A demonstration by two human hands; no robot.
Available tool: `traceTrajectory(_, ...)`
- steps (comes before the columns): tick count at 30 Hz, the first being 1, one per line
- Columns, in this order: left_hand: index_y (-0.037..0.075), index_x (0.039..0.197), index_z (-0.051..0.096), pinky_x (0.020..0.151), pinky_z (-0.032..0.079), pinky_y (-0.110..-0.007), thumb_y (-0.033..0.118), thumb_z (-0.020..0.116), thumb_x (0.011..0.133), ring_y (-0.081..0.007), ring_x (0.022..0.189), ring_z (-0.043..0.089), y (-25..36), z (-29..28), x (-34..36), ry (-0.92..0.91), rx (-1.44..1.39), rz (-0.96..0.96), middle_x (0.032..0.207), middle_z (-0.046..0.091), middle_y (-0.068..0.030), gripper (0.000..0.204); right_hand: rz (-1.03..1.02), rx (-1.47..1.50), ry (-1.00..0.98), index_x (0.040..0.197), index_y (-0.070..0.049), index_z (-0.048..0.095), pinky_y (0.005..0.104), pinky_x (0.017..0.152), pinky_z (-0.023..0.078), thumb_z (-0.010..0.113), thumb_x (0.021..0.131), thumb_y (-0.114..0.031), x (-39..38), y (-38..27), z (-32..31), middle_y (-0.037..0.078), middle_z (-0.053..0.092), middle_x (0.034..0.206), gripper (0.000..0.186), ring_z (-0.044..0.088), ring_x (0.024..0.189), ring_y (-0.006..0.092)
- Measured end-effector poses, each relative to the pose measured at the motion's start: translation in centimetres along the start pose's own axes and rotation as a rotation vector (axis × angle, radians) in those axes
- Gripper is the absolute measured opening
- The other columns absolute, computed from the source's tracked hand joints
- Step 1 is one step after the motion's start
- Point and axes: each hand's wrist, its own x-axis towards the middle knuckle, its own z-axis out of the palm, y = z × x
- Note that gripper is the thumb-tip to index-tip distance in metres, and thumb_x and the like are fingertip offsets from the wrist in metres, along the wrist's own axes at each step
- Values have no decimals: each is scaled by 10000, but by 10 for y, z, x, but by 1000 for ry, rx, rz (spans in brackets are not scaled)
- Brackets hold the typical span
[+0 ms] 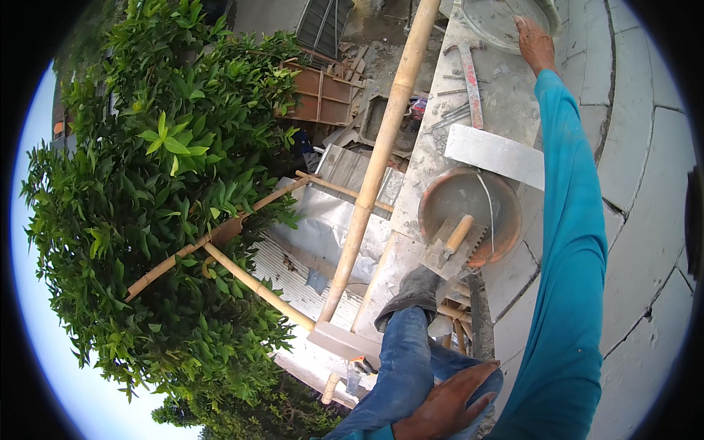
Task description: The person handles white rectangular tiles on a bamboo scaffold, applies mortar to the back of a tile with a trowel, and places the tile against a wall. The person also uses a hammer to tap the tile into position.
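Overhead, head view, one entry per item. Right hand (535, 42): arm in a teal sleeve (572, 242) stretched far forward, fingers laid on the rim of a grey pan (499, 20) at the far end of the plank (493, 110); whether the fingers grip the rim or only rest on it cannot be told. Left hand (449, 403): low in the frame, well apart from the right, palm flat and fingers spread on the person's own thigh in blue jeans (402, 367), holding nothing. Plank: grey, cement-spattered, running away from the person beside the curved wall (645, 183). On it, from near to far: a round orange-brown basin (469, 213) with grey mortar inside; a trowel (453, 246) with a wooden handle resting on the basin's near rim; a flat grey board (495, 154) just beyond the basin; a hammer (469, 77) and loose nails near the pan. Bamboo pole (378, 161): upright, left of the plank, with thinner bamboo braces (253, 282) crossing below. Tree (169, 198): dense green foliage, filling the left half. Rubble and wooden frames lie on the ground far below.
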Motion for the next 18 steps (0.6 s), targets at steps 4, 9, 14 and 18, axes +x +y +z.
traceTrajectory(4,69,1358,476,1059,394,-456,192,575,905,-378,1250,504,-13,16,-9,101,78,124,1343,533,-211,481,126,16,35,1038,-79,631,492,858,462,310,1032,-465,0,-2,-19,172,663,973,502,611,945,396)
traceTrajectory(9,69,1405,436,1092,370,-445,227,563,935,-376,1303,468,-21,18,-9,-20,77,133,1392,493,-224,512,318,18,-62,982,-53,626,513,843,450,330,1030,-423,-28,0,-49,208,652,971,476,606,944,411)
traceTrajectory(14,28,1411,412,1083,377,-442,244,541,983,-399,1293,469,-45,27,0,34,93,209,1374,495,-239,497,344,142,-138,925,-41,617,504,816,444,358,1025,-403,-82,-5,-84,210,644,926,456,606,909,405)
traceTrajectory(18,29,1413,407,1082,378,-443,232,549,977,-404,1288,470,-48,29,0,38,115,247,1369,497,-241,502,330,101,-112,938,-41,631,497,820,454,366,1019,-391,-82,16,-100,199,652,898,446,615,891,396)
